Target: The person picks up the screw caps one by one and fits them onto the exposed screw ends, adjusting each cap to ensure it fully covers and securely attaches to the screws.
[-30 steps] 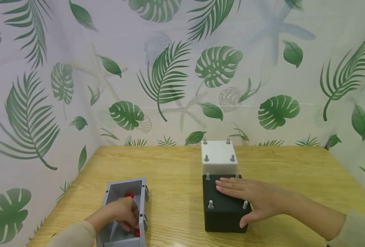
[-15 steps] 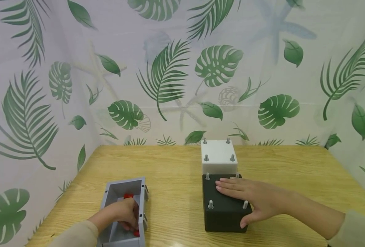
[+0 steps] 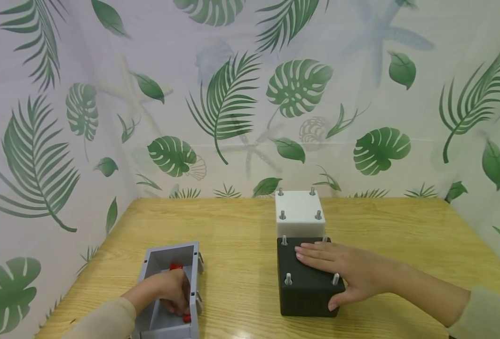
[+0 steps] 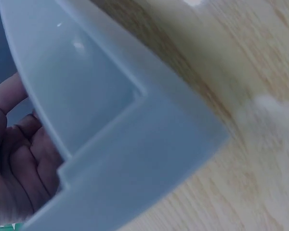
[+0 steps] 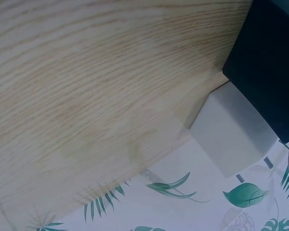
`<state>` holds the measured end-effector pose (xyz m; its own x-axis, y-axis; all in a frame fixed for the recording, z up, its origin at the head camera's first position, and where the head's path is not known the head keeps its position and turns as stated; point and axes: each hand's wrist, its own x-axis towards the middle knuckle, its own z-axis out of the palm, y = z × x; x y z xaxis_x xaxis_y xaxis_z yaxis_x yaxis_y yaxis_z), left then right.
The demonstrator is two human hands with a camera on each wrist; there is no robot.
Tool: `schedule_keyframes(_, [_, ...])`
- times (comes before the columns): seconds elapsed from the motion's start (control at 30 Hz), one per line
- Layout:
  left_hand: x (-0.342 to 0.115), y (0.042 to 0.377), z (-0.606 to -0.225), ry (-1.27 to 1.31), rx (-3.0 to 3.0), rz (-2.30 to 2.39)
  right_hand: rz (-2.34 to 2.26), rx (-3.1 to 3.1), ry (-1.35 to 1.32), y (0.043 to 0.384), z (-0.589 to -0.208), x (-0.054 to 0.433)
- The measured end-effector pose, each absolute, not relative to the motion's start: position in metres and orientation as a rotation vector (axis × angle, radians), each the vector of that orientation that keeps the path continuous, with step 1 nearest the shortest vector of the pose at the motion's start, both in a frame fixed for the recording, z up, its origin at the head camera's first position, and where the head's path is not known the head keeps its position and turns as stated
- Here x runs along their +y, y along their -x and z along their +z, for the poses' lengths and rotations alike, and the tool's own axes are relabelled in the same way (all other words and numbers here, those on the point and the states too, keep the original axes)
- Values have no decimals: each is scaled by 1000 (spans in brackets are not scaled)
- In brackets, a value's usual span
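Observation:
My left hand (image 3: 171, 291) is down inside a grey plastic bin (image 3: 194, 282), its fingers bent. A small red piece (image 3: 186, 318) lies at the fingertips; whether they pinch it is hidden. Another red piece (image 3: 176, 266) is farther back in the bin. In the left wrist view, the bin's wall (image 4: 135, 163) covers the fingertips of my left hand (image 4: 24, 163). My right hand (image 3: 351, 273) rests with straight fingers on top of a black block (image 3: 305, 301), its thumb against the near right side. Metal studs (image 3: 288, 278) stick up from the block's corners.
Directly behind the black block stands a white block (image 3: 299, 207) with similar studs on top. Both sit on a wooden table (image 3: 233, 226). A leaf-printed cloth (image 3: 241, 94) hangs along the back and sides. Clips (image 3: 200, 301) jut from the bin's right side.
Hardly anything differs. My left hand makes only a slight shift inside the bin, and the right hand stays on the black block. The head view tilts a little.

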<state>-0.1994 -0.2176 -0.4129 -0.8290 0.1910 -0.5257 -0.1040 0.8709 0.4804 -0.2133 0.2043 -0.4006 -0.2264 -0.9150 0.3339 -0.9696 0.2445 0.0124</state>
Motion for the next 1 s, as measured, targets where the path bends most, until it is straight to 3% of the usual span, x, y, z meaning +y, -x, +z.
schedule_keyframes(1.0, [-225, 206, -402, -69, 2393, 762, 276, -2272, -1748, 211, -401, 205])
